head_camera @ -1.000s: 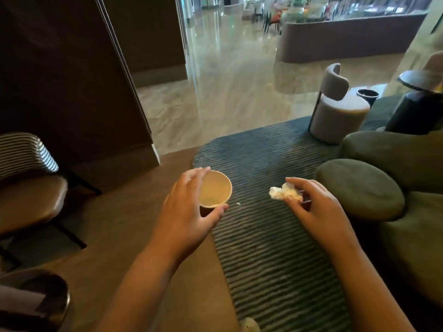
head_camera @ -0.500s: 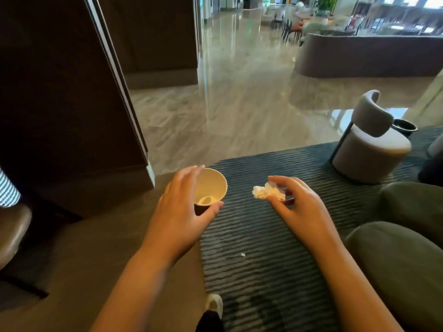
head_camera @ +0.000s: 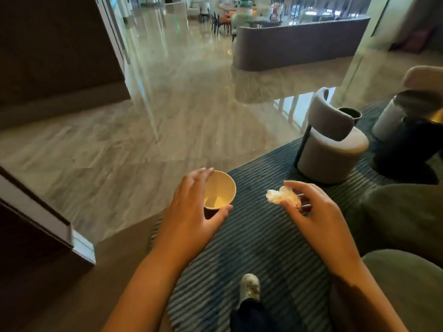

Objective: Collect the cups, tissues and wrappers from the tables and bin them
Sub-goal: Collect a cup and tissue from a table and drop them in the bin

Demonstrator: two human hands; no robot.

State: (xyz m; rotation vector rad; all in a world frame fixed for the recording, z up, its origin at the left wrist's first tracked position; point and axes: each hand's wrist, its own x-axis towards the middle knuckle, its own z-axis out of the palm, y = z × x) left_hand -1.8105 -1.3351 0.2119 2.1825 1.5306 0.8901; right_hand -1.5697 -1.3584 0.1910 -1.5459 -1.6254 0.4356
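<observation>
My left hand (head_camera: pixel 191 212) grips an empty paper cup (head_camera: pixel 219 190), cream inside and dark outside, with thumb and fingers round its rim. My right hand (head_camera: pixel 314 212) pinches a crumpled white tissue (head_camera: pixel 279 195) between thumb and fingertips. Both are held in front of me over the striped dark rug (head_camera: pixel 251 248). A small dark bin (head_camera: pixel 350 114) stands behind a grey round chair (head_camera: pixel 333 149) at the right.
Polished stone floor (head_camera: pixel 179 116) stretches ahead toward a curved counter (head_camera: pixel 299 44) and a dining area. A dark wall corner (head_camera: pixel 48 224) stands at the left. Green sofa cushions (head_camera: pixel 402 212) lie at the right. My shoe (head_camera: pixel 250 286) is on the rug.
The view has swung left and forward: the striped chair at the left has gone from view, the grey chair and bin have come nearer. Both hands keep the same hold.
</observation>
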